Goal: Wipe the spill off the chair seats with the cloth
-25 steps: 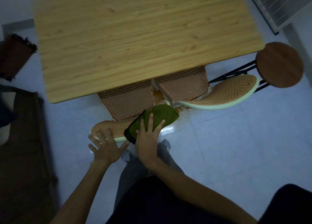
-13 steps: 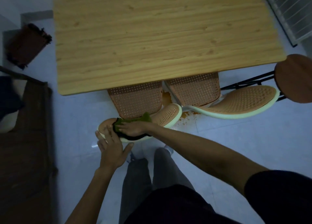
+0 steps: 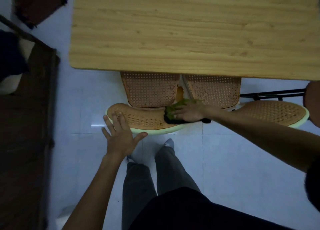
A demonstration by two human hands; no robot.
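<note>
Our right hand (image 3: 189, 112) lies flat with its fingers spread over the green cloth (image 3: 174, 108), pressing it down at the right end of the near chair's curved back (image 3: 143, 119). Our left hand (image 3: 121, 134) is open and holds nothing, its palm and splayed fingers resting on the pale rim at the left end of that same backrest, as if to steady the chair.

Beyond both hands, the wooden table (image 3: 190, 30) fills the far side, and two woven chair seats tuck under its near edge: the left seat (image 3: 149, 91) just past our left fingertips, the right seat (image 3: 214, 91) just past our right hand. A second curved backrest (image 3: 275, 112) lies behind our right forearm.

We judge the wiping to be under way, not finished. An orange spill (image 3: 180, 93) shows in the gap between the two seats, just beyond the cloth. The next move, we think, calls for pushing the cloth forward into that gap and over both seat edges, with firm pressure, since the weave is full of holes that could trap liquid.

The cloth itself is bunched, bright green on top with a dark underside showing at its near edge; whether it is stained we cannot tell.
</note>
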